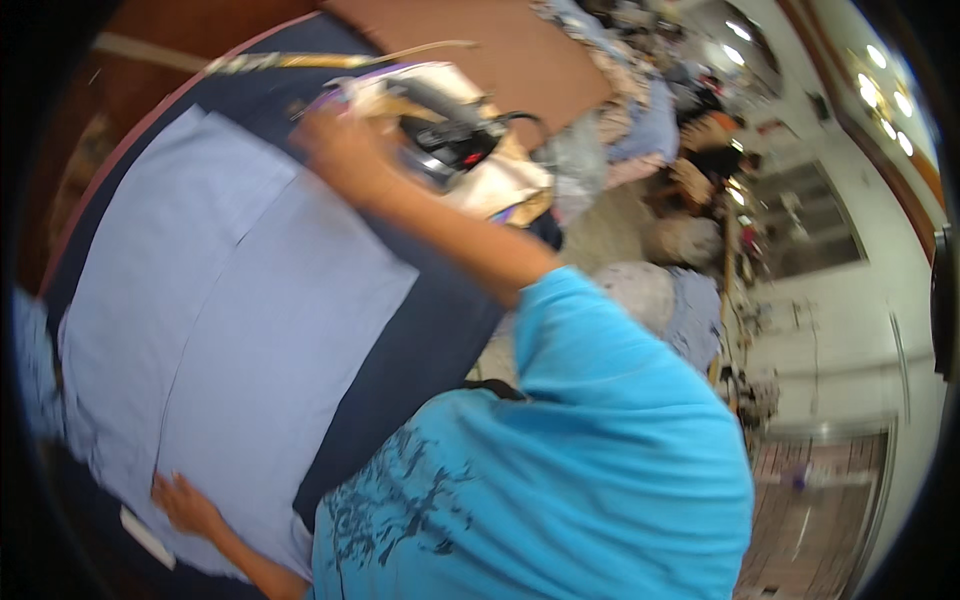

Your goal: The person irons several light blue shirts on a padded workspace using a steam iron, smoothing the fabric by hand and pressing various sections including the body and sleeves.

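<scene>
A light blue piece of fabric [240, 300], with a long seam down its middle, lies spread over the dark navy ironing surface [400, 330]. My left hand [185, 505] rests on its lower end, fingers stretched flat on the cloth close to the seam. At the far end, my right hand [335, 150] is smeared by motion near the fabric's upper corner. Just right of that hand, an iron [450, 140] with a dark handle sits on a pale cloth pad [520, 185]. Whether the right fingers hold anything is not visible.
A yellowish, stick-like strip [310, 62] lies along the far edge. Behind the iron is a brown board or table [490, 50] with piled clothes [640, 110] beside it. A white strip [147, 538] lies by the lower left edge. People sit farther off at the right.
</scene>
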A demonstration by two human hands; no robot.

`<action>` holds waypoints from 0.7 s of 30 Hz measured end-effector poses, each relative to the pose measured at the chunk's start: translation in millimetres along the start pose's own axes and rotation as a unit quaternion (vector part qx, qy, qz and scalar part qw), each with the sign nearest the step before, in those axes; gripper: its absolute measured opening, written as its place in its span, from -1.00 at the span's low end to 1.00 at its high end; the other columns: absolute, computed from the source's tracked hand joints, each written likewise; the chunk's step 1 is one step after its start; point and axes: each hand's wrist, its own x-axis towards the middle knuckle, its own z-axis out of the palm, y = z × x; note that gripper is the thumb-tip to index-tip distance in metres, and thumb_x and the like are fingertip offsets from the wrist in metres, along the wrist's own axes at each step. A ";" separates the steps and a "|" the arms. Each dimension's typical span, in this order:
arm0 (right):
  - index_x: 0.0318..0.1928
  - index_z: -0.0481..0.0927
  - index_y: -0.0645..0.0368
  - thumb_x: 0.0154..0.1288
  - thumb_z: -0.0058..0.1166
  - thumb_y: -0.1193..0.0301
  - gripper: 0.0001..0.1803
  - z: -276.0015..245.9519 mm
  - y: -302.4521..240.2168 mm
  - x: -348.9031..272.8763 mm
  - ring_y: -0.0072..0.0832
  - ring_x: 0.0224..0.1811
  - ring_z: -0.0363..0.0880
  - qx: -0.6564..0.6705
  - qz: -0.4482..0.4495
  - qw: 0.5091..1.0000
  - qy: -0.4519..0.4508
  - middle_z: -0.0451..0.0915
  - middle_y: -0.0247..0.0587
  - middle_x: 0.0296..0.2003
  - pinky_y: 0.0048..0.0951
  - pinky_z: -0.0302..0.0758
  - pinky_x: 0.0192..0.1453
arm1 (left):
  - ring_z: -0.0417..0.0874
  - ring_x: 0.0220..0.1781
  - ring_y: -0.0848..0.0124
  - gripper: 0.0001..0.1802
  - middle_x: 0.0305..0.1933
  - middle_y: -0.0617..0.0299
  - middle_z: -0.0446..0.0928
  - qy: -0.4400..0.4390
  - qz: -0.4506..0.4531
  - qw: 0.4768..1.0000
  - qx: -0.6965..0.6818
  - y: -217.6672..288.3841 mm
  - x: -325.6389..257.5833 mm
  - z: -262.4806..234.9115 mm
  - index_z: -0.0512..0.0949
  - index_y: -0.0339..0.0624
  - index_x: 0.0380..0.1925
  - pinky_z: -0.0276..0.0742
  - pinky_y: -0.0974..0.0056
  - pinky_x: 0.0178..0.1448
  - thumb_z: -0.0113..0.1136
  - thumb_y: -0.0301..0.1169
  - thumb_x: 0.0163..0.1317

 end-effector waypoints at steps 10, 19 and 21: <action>0.20 0.29 0.13 -0.01 0.22 -0.03 -0.18 -3.4 189.1 21.9 -0.07 -0.05 0.54 -0.029 0.169 0.972 -0.162 0.57 0.10 -0.11 -0.18 0.44 0.01 | -0.08 0.47 0.17 -0.42 0.45 0.23 -0.03 0.027 -0.035 0.995 -0.087 53.5 -20.3 -23.1 0.09 0.28 0.33 -0.10 -0.21 0.34 -0.24 0.05 0.33; -0.13 0.53 0.28 -0.03 0.28 0.05 -0.41 -53.4 135.1 0.8 -0.47 -0.43 0.56 0.145 0.199 0.934 -0.258 0.56 -0.15 -0.41 -0.51 0.47 -0.36 | 0.00 0.44 0.15 -0.36 0.42 0.21 0.04 0.041 0.052 0.992 -0.105 141.0 -70.7 -60.2 0.17 0.22 0.30 -0.06 -0.25 0.30 -0.08 0.06 0.23; -0.10 0.50 0.32 -0.05 0.30 0.07 -0.37 -53.0 91.3 -0.1 -0.42 -0.47 0.56 0.206 0.094 0.944 -0.241 0.57 -0.09 -0.39 -0.47 0.47 -0.39 | -0.02 0.45 0.17 -0.34 0.43 0.19 0.01 -0.019 0.132 0.982 -0.135 176.2 -93.5 -78.8 0.16 0.21 0.31 -0.07 -0.23 0.32 -0.03 0.03 0.21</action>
